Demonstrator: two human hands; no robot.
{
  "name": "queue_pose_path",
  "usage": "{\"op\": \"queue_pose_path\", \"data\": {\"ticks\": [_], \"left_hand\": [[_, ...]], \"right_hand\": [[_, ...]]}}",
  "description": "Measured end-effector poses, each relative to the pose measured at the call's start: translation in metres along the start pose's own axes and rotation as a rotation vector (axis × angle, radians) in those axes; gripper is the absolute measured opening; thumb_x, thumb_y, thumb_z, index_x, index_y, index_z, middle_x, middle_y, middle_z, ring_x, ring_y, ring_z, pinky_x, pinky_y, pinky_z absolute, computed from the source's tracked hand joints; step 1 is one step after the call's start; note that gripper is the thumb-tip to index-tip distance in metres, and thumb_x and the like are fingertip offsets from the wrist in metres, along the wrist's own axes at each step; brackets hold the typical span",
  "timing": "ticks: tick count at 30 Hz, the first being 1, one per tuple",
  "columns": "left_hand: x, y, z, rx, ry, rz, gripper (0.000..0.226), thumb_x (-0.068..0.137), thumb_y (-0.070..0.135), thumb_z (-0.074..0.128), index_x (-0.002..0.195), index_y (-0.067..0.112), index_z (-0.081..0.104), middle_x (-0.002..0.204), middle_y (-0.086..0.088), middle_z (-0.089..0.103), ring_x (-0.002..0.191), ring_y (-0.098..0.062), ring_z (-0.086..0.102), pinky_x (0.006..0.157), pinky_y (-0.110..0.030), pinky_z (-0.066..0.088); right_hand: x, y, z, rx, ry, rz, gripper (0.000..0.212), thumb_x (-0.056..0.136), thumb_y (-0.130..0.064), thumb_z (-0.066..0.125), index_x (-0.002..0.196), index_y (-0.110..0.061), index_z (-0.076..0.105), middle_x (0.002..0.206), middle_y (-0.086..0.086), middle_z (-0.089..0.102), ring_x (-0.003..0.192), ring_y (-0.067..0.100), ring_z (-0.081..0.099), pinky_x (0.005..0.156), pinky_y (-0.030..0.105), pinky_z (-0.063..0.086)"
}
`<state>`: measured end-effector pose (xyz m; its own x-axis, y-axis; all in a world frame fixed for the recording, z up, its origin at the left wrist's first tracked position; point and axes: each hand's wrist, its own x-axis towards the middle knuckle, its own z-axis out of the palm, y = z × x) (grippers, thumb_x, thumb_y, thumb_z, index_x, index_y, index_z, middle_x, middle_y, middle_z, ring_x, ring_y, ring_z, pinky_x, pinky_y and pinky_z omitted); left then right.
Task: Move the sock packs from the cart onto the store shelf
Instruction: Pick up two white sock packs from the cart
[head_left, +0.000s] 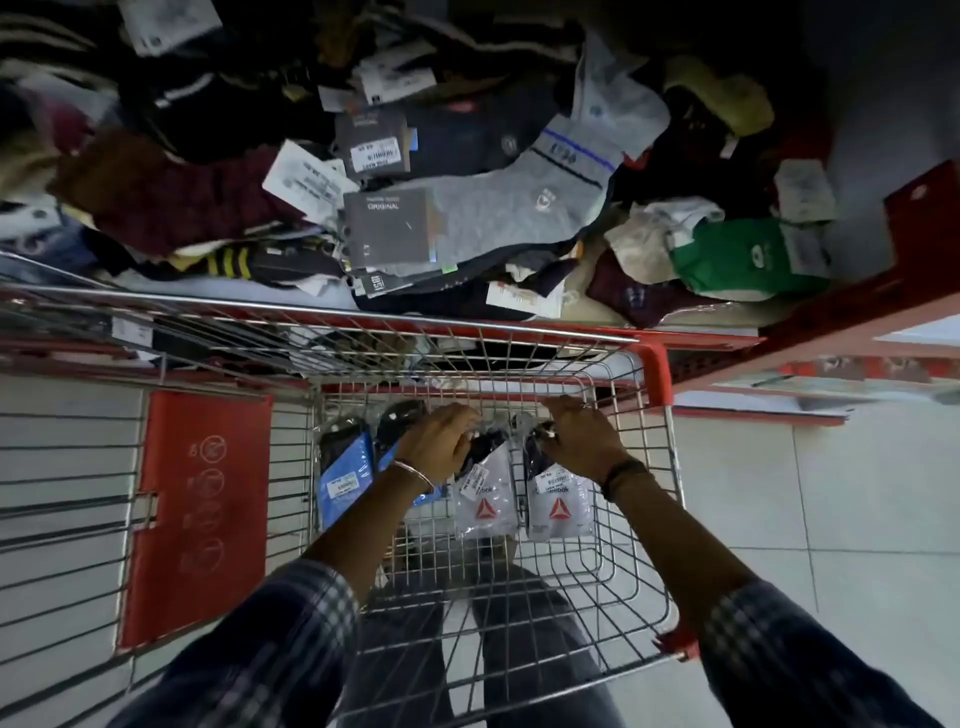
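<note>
Sock packs fill the small upper basket of a wire shopping cart (613, 587) as a person in a checked shirt reaches in with both hands. The left hand (439, 441), a thin bangle at its wrist, closes its fingers on the dark top of a clear pack of white socks with a red triangle logo (485, 501). The right hand (582, 439), ringed and with a dark band at the wrist, grips the top of a matching second pack (558, 506) just beside the first. Both packs hang from the fingers inside the basket, side by side and almost touching. To their left, two blue-carded packs (345, 475) lie against the basket's wire wall, one partly hidden behind the left forearm. A red plastic flap (200, 512) covers part of the cart's larger section. Beyond the cart's front rail, the red-edged store shelf (727, 340) holds a loose heap of socks, among them a grey pair with a dark card (467, 213) and a green pack (748, 257).
</note>
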<state>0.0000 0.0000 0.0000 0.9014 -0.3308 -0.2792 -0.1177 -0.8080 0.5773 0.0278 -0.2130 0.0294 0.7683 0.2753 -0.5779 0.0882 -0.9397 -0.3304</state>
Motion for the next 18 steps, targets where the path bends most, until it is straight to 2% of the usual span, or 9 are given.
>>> {"op": "queue_pose_path", "data": {"ticks": [3, 5, 7, 9, 13, 15, 18], "left_hand": [[0.011, -0.015, 0.022, 0.005, -0.183, -0.166, 0.063, 0.084, 0.016, 0.061, 0.139, 0.005, 0.031, 0.140, -0.020, 0.040, 0.126, -0.036, 0.040, 0.102, -0.043, 0.040], [0.018, -0.022, 0.032, 0.015, -0.311, -0.222, 0.085, 0.081, 0.024, 0.068, 0.144, 0.004, 0.015, 0.149, -0.020, 0.027, 0.135, -0.034, 0.029, 0.110, -0.040, 0.031], [0.028, -0.025, 0.039, 0.028, -0.408, -0.236, 0.097, 0.077, 0.027, 0.072, 0.145, 0.005, 0.006, 0.150, -0.019, 0.023, 0.136, -0.032, 0.026, 0.110, -0.037, 0.027], [0.040, -0.026, 0.043, 0.055, -0.481, -0.250, 0.098, 0.075, 0.026, 0.075, 0.145, 0.006, 0.009, 0.148, -0.019, 0.028, 0.133, -0.032, 0.033, 0.109, -0.036, 0.031], [0.060, -0.030, 0.054, -0.032, -0.586, -0.325, 0.089, 0.065, 0.020, 0.082, 0.135, 0.008, 0.028, 0.136, -0.017, 0.046, 0.119, -0.033, 0.048, 0.099, -0.040, 0.043], [0.067, -0.031, 0.055, -0.083, -0.625, -0.357, 0.091, 0.063, 0.019, 0.084, 0.133, 0.007, 0.027, 0.132, -0.016, 0.049, 0.115, -0.034, 0.050, 0.093, -0.038, 0.046], [0.073, -0.031, 0.051, -0.056, -0.632, -0.328, 0.091, 0.060, 0.026, 0.086, 0.132, 0.010, 0.034, 0.129, -0.013, 0.053, 0.113, -0.032, 0.052, 0.091, -0.035, 0.046]], "right_hand": [[0.014, 0.009, 0.011, 0.054, -0.093, 0.083, 0.054, 0.088, -0.029, 0.057, 0.135, -0.009, 0.040, 0.138, 0.014, 0.047, 0.122, 0.033, 0.047, 0.101, 0.038, 0.041], [0.022, 0.015, 0.016, 0.067, -0.185, 0.122, 0.060, 0.083, -0.028, 0.065, 0.135, -0.010, 0.041, 0.141, 0.012, 0.045, 0.127, 0.030, 0.043, 0.106, 0.036, 0.036], [0.032, 0.021, 0.022, 0.074, -0.249, 0.124, 0.071, 0.078, -0.025, 0.073, 0.137, -0.010, 0.038, 0.142, 0.011, 0.045, 0.129, 0.030, 0.040, 0.109, 0.038, 0.033], [0.040, 0.024, 0.022, 0.100, -0.287, 0.113, 0.080, 0.074, -0.020, 0.078, 0.140, -0.008, 0.034, 0.141, 0.013, 0.045, 0.129, 0.031, 0.040, 0.109, 0.039, 0.033], [0.057, 0.032, 0.024, 0.110, -0.381, 0.092, 0.091, 0.070, -0.019, 0.081, 0.143, -0.010, 0.027, 0.142, 0.013, 0.045, 0.129, 0.032, 0.041, 0.106, 0.037, 0.034], [0.064, 0.035, 0.025, 0.054, -0.409, 0.088, 0.088, 0.069, -0.024, 0.082, 0.141, -0.009, 0.032, 0.140, 0.014, 0.047, 0.127, 0.032, 0.043, 0.104, 0.037, 0.036], [0.070, 0.035, 0.027, -0.073, -0.394, 0.048, 0.071, 0.066, -0.035, 0.082, 0.125, -0.010, 0.052, 0.127, 0.014, 0.055, 0.116, 0.032, 0.051, 0.095, 0.035, 0.043]]}}
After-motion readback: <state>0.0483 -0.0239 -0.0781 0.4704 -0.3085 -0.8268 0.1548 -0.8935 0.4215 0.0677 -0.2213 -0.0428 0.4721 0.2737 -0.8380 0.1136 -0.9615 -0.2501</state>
